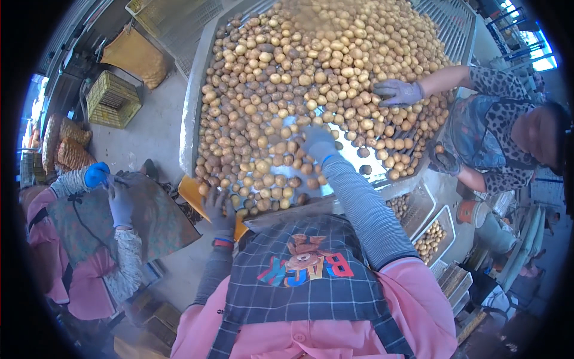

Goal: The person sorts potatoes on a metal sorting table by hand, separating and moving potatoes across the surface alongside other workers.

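Many small round potatoes (278, 107) are spread over a large metal-rimmed sorting table (190, 121), heaped thicker at its far right part. My right hand (319, 142), in a grey glove, reaches out over the near middle of the table among the potatoes; it is slightly blurred, and whether its fingers hold one cannot be told. My left hand (219, 208), in a dark grey glove, is at the near left corner, its fingertips beside potatoes at the head of a yellow chute (195, 197). Its palm is hidden.
A co-worker at the right has one gloved hand (398, 92) on the potatoes and a potato in the other (444, 159). Another co-worker (89, 251) stands at the left. Crates of potatoes (430, 240) stand below the right edge; yellow crates (114, 98) and filled sacks (74, 152) lie left.
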{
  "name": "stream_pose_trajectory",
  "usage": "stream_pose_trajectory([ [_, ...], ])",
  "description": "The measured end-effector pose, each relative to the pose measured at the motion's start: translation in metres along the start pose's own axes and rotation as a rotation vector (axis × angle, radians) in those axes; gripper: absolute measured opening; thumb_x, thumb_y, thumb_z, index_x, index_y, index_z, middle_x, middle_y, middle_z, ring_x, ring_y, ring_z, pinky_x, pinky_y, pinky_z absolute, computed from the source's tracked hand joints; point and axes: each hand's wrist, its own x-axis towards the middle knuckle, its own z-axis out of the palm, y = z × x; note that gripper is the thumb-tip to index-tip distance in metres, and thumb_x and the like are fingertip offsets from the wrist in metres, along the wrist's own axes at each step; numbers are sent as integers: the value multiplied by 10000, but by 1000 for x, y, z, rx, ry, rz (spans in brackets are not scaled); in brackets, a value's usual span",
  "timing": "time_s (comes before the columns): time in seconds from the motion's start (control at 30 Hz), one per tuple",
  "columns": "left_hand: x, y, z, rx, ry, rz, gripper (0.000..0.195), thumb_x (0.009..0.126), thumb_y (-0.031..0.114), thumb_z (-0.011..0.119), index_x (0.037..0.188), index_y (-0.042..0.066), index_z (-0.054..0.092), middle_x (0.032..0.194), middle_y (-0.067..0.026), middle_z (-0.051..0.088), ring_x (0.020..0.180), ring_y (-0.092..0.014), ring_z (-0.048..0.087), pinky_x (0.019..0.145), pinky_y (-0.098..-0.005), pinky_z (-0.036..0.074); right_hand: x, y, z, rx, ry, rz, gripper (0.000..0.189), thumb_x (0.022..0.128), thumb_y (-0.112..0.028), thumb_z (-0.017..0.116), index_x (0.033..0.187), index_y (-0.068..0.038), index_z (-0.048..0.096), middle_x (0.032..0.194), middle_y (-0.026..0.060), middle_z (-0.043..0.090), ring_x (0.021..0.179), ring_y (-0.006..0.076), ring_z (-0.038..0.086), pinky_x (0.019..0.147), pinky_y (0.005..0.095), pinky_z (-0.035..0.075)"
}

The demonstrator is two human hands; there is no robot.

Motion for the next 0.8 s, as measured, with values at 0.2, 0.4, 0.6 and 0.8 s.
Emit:
stream_pose_trajectory([
  [0.2, 22, 71, 15, -178, -69, 29, 331, 839, 152, 618, 1158, 111, 698, 1372, -193, 558, 1274, -366, 495, 1118, -522, 296, -10, -11, 27, -103, -306, -113, 374, 852, -189, 627, 1222, -132, 650, 1272, 157, 629, 1200, 334, 596, 998, 450, 478],
  [0.4, 34, 72, 25, -335, -176, -30, 308, 893, 125, 573, 1176, 64, 676, 1410, -211, 511, 1280, -386, 473, 1114, -477, 342, 34, -10, -8, -99, 121, -140, 273, 893, -98, 589, 1146, -129, 687, 1251, 154, 595, 1108, 320, 636, 900, 422, 537],
  [0.6, 49, 74, 38, -439, -125, -155, 292, 931, 35, 549, 1190, 8, 681, 1453, -175, 503, 1301, -274, 515, 1054, -366, 430, -5, 19, 56, 56, 158, -188, 301, 905, -109, 598, 1190, -181, 666, 1477, 178, 415, 1191, 349, 593, 945, 403, 532],
  [0.8, 57, 99, 41, -556, -250, -86, 300, 946, 48, 557, 1225, 19, 665, 1444, -171, 510, 1369, -294, 451, 1120, -402, 379, -180, 182, 37, 598, 724, 64, 415, 831, -150, 744, 1225, -62, 643, 1161, 92, 666, 1047, 224, 653, 909, 332, 521],
])
